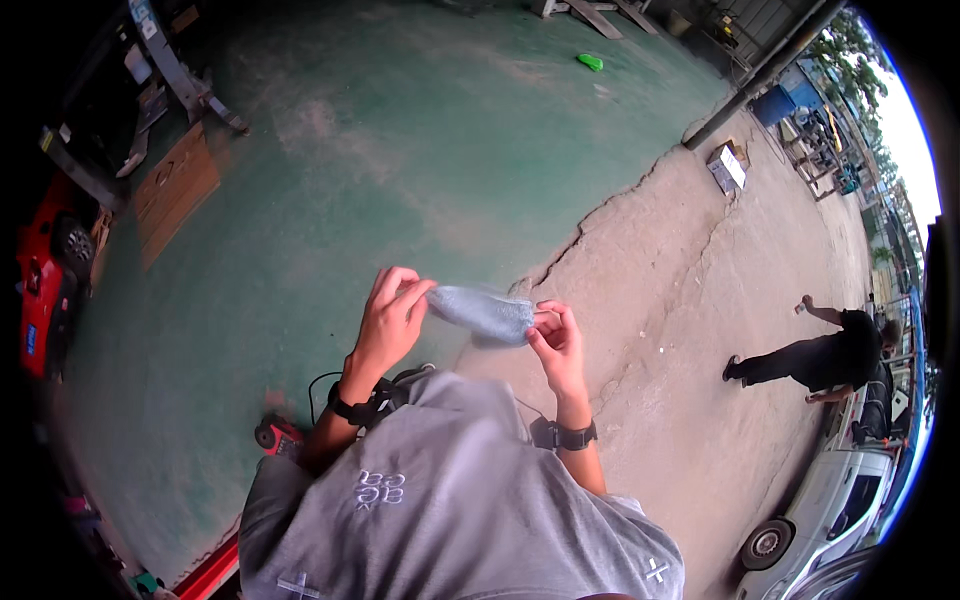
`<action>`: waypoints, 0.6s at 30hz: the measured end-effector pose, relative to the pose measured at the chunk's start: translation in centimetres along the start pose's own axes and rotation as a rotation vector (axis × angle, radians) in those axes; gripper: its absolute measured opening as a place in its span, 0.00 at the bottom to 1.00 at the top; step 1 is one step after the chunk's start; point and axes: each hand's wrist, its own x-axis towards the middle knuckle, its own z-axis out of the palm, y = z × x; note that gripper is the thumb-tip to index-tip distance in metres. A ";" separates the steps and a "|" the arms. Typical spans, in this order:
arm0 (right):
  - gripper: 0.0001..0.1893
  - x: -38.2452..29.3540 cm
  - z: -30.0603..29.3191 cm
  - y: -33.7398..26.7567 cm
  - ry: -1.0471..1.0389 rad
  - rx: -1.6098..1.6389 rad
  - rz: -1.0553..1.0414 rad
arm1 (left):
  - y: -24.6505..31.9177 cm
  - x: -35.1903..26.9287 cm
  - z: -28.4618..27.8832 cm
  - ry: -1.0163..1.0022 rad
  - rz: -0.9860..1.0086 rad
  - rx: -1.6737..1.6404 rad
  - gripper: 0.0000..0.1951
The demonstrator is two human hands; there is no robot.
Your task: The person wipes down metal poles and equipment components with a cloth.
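A light blue-grey piece of cloth (484, 311), blurred and narrow, stretches between my two hands in front of my chest. Its left end is pinched between the thumb and fingers of my left hand (394, 311). At its right end, the fingers of my right hand (556, 341) grip the edge, the thumb on the near side. Each wrist wears a black strap with a small dark device. What the cloth is exactly cannot be told.
A person in dark clothes (817, 356) stands at the right near a silver vehicle (847, 487). Cardboard (178, 191) lies by lift arms and a red car (41, 277) at left. A box (727, 171) sits near a post (757, 82); a green object (590, 62) lies on the floor.
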 end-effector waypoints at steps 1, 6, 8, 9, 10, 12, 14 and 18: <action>0.13 0.6 -1.0 0.7 0.051 -0.008 -0.031 | -0.4 1.9 1.0 -0.019 0.058 -0.019 0.12; 0.20 0.4 -5.2 3.6 0.239 -0.313 0.006 | 1.0 7.9 5.7 -0.168 0.435 -0.185 0.14; 0.18 0.6 -5.8 3.5 0.303 -0.264 0.007 | 1.8 9.3 7.5 -0.214 0.507 -0.286 0.14; 0.18 0.9 -6.3 3.8 0.322 -0.228 0.014 | 2.0 10.1 8.3 -0.231 0.522 -0.309 0.15; 0.17 1.4 -6.6 4.0 0.338 -0.192 0.020 | 2.2 11.0 9.0 -0.248 0.534 -0.331 0.15; 0.15 2.9 -7.1 4.1 0.375 -0.189 0.047 | 2.3 12.7 10.6 -0.284 0.569 -0.355 0.16; 0.12 5.0 -7.7 4.2 0.360 -0.205 0.130 | 2.4 14.5 12.3 -0.307 0.569 -0.374 0.16; 0.12 9.1 -10.0 4.6 0.086 -0.313 0.185 | 2.1 17.8 15.6 -0.344 0.517 -0.374 0.16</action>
